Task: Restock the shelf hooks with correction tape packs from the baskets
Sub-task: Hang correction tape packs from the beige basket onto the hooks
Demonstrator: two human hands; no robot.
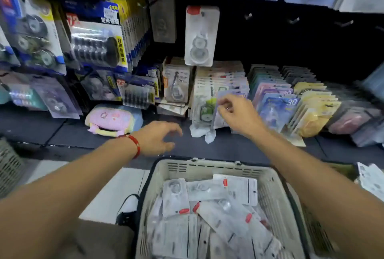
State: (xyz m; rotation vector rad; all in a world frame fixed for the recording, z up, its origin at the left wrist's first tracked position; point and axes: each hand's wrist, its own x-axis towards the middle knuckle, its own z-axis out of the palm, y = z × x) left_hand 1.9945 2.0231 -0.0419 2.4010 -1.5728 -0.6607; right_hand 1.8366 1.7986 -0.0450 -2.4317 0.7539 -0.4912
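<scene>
A: Any readable print?
B: "30" on a blue pack (280, 107) right of centre, "20" on a card (176, 84) mid-frame.
A: The hands?
B: Right hand (236, 113) pinches a pale carded pack (220, 111) at centre. Left hand (158, 138) hovers loosely spread, holding nothing.
A: Stock?
B: Glossy white correction tape packs (207, 213) fill the slotted plastic basket (207, 167) below; one (200, 36) hangs above.

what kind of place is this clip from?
Most likely a stationery shop aisle. Carded correction tape packs hang on shelf hooks against a dark display wall, more packs stand in rows on the ledge, and a plastic basket full of packs sits below for restocking.
</scene>
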